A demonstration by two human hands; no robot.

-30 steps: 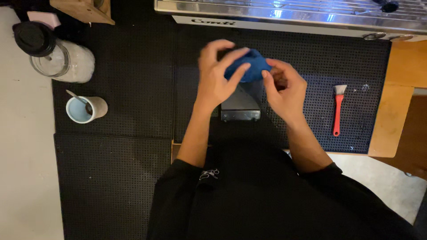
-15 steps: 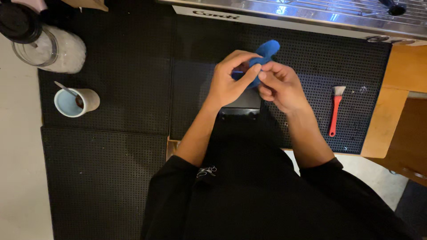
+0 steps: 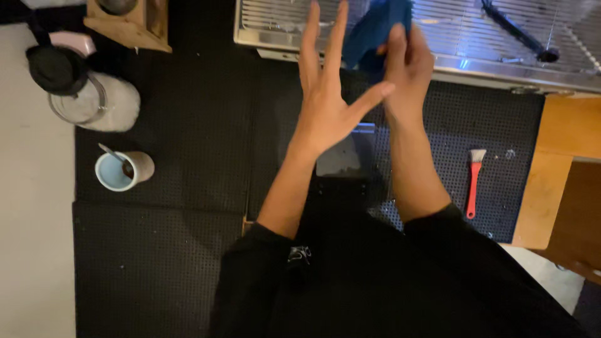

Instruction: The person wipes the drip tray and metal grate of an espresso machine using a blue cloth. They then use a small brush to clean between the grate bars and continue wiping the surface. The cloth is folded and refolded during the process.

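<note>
A coffee bar or café work station is showing here: black perforated rubber mats are covering the table, a steel drip-tray grille is running along the far edge, and a small red brush, a spoon-holding cup and a lidded glass jar are lying about.

Left hand fingers splayed flat; right hand fingers curled, gripping.

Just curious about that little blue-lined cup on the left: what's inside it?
Inside the small round cup with the pale blue lining a thin metal spoon leans against a dark brown residue; the spoon's bowl is hidden in it.
</note>
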